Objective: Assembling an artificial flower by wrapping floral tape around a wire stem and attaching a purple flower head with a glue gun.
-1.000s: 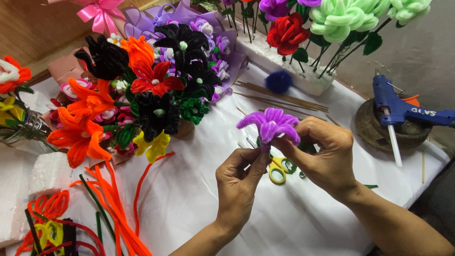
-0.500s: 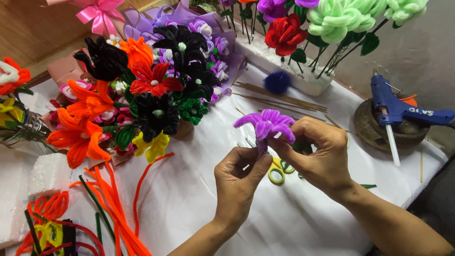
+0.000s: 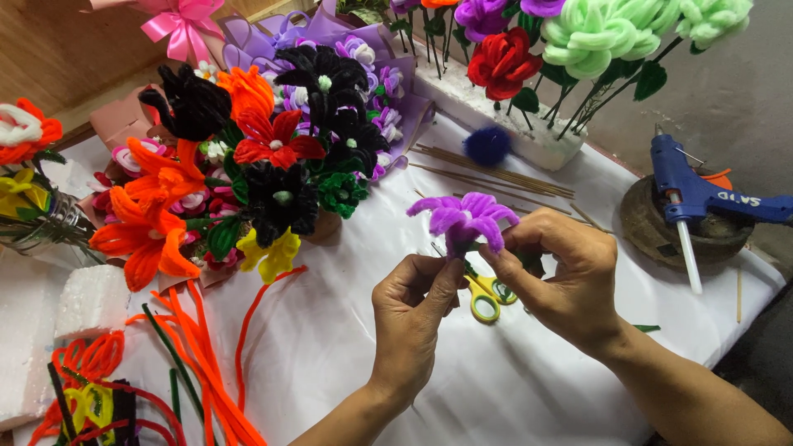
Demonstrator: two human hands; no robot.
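Table covered with a white cloth, running from lower left to upper right. On it, left edge: white foam blocks, a clear glass jar with flowers, and loose orange pipe cleaners — some green and red ones mixed in. Centre left: a bouquet of black, red and orange fuzzy flowers resting on the cloth. Centre: yellow-handled scissors, partly hidden. Behind them, thin wooden sticks and a dark blue pompom. Far edge: a white foam base holding stemmed flowers. Right: a round dark wooden stand — a blue glue gun rests on it.
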